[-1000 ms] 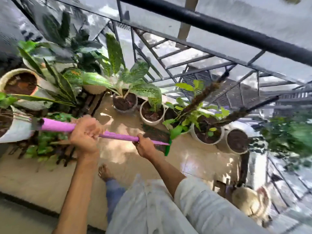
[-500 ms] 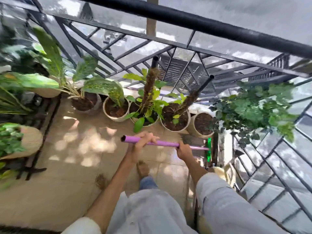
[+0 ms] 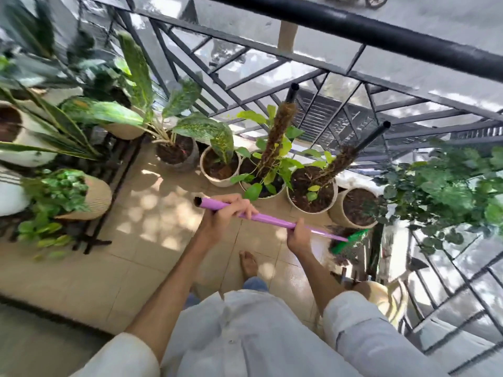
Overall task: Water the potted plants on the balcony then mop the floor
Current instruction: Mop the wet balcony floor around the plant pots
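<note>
I hold a mop by its purple handle [image 3: 268, 218] with both hands. My left hand [image 3: 226, 213] grips the upper end of the handle. My right hand [image 3: 298, 235] grips it lower down, near the green mop head [image 3: 347, 242]. The head rests low at the right, beside the pots and the railing, over the beige tiled floor [image 3: 152, 235]. A row of white pots with soil and leafy plants [image 3: 261, 170] stands along the railing, just beyond the handle.
A black metal railing [image 3: 353, 31] closes the balcony ahead and to the right. A dark plant stand [image 3: 103, 191] with more pots lines the left side. A bushy plant [image 3: 449, 191] hangs at the right. My bare foot [image 3: 248, 263] stands on the tiles below the handle.
The view has swung right then settled. The mop head moved from the middle floor toward the right corner by the pots. Both hands kept their grip on the handle.
</note>
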Action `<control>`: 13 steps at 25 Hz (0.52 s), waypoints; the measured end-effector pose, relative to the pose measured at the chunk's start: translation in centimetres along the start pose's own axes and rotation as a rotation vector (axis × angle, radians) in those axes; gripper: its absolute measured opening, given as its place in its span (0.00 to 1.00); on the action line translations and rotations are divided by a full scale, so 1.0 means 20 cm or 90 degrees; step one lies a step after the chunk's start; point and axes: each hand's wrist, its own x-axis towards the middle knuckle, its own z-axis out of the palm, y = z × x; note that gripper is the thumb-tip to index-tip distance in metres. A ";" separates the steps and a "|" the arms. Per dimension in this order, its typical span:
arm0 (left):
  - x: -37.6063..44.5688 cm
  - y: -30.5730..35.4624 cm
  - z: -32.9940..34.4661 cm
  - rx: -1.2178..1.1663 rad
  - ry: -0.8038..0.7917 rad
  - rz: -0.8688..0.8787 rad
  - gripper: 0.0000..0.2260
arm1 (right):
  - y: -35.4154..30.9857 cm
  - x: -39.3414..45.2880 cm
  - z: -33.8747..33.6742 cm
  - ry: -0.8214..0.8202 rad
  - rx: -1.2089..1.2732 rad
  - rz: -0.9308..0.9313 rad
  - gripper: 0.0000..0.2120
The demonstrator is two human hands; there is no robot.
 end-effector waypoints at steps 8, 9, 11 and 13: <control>-0.23 0.13 -0.75 -0.004 0.112 0.081 0.15 | -0.74 -0.33 0.37 -0.081 -0.026 -0.145 0.03; -0.28 0.16 -0.89 -0.019 0.134 0.085 0.16 | -0.87 -0.39 0.45 -0.097 -0.049 -0.171 0.03; -0.38 0.22 -1.23 -0.047 0.192 0.095 0.18 | -1.20 -0.52 0.66 -0.125 -0.064 -0.200 0.09; -0.44 0.30 -1.48 -0.079 0.243 0.107 0.16 | -1.49 -0.62 0.81 -0.137 -0.048 -0.206 0.11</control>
